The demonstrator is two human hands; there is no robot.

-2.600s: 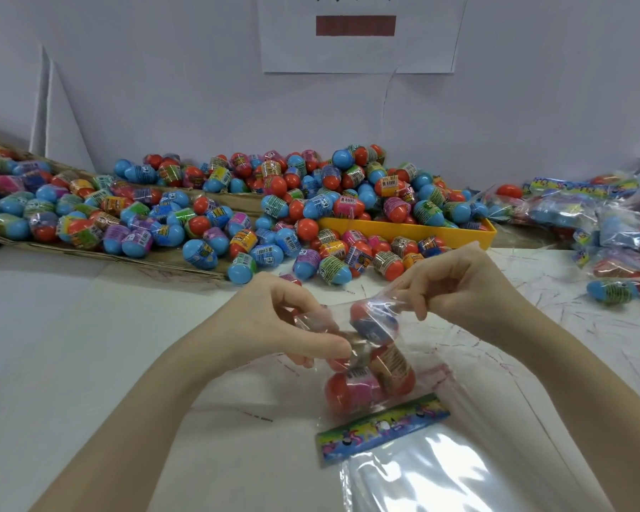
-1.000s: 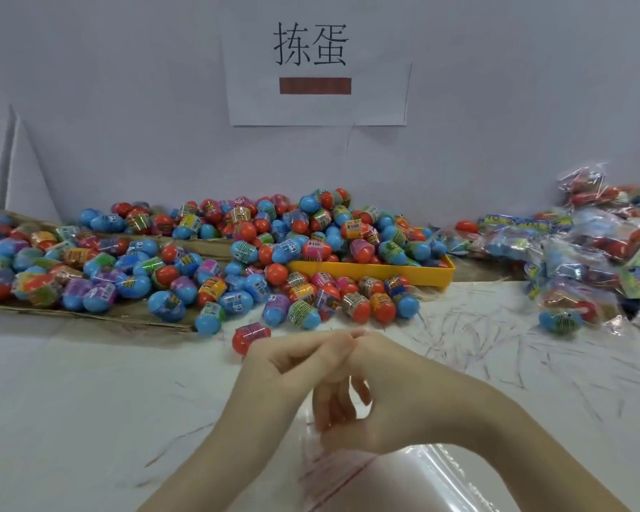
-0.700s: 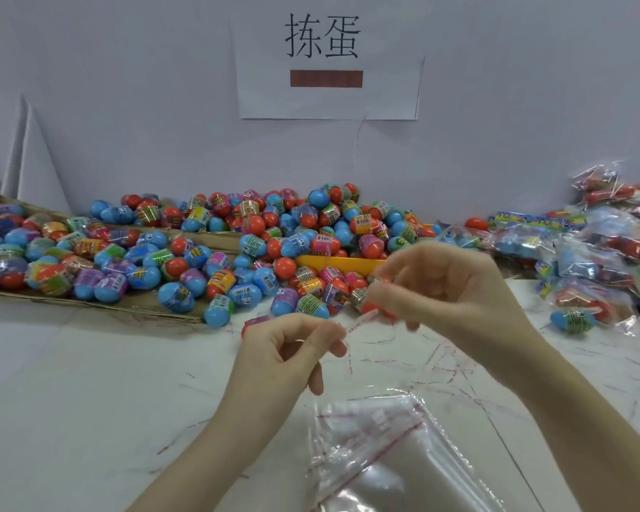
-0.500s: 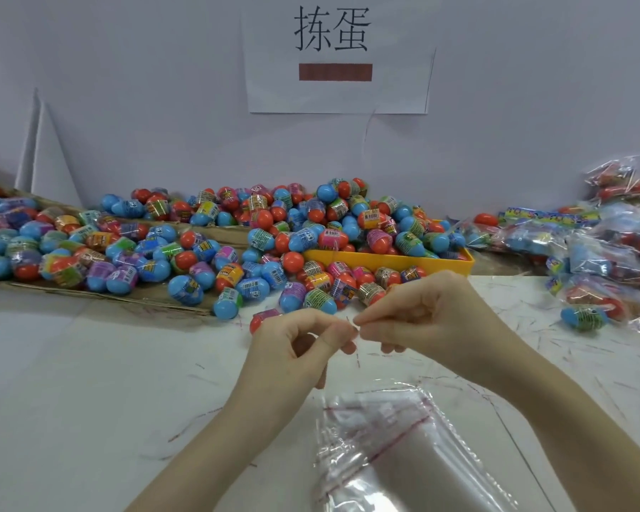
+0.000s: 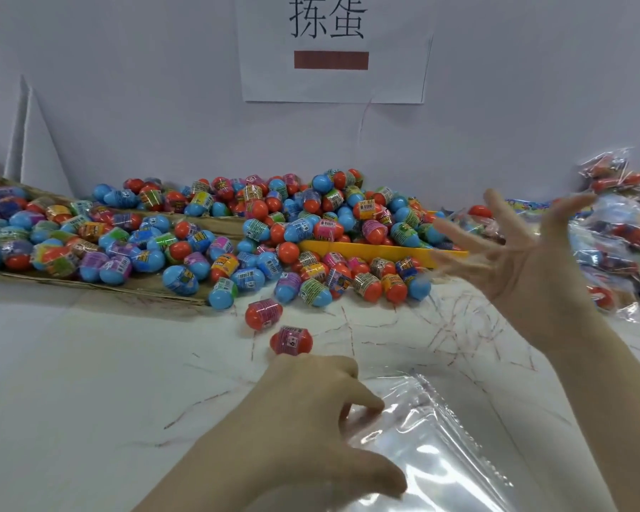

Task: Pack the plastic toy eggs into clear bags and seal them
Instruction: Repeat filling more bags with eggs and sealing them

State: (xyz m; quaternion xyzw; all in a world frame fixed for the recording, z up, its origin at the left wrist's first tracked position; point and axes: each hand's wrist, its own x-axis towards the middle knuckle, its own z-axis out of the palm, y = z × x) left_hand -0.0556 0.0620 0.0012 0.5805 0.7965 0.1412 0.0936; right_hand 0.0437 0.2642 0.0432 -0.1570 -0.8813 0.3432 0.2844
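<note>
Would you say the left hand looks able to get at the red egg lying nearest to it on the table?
Probably yes. The left hand rests at the edge of the clear bags, and the red egg lies just beyond its knuckles on the table with nothing between them.

- The wall sign reads "拣蛋" in large black characters above a brown bar.
- The nearest egg shows "6+" on its pink label.
- A blue egg shows "6".
- Other egg labels are too small to read.
</note>
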